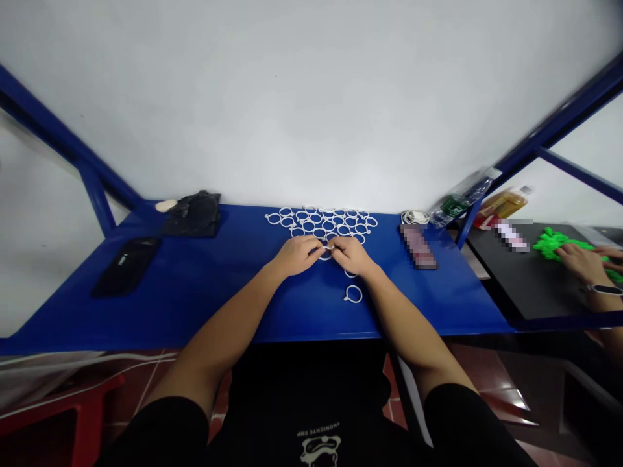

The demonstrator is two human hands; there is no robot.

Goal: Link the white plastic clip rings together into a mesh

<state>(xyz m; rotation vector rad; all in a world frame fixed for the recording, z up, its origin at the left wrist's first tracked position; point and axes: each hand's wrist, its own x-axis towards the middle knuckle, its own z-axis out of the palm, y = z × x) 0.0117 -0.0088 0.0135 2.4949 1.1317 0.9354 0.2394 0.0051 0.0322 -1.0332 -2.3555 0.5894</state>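
Both my hands meet at the middle of the blue table. My left hand and my right hand are closed, pinching a small white plastic ring between their fingertips. Just beyond them lies a spread of several white rings, laid out in rows near the wall. One loose white ring rests on the table under my right wrist, with another partly hidden one beside it.
A black phone and a black pouch lie at the left. A blurred phone, a coiled white cable and a bottle sit at the right. On the neighbouring black table, another person's hand handles green parts.
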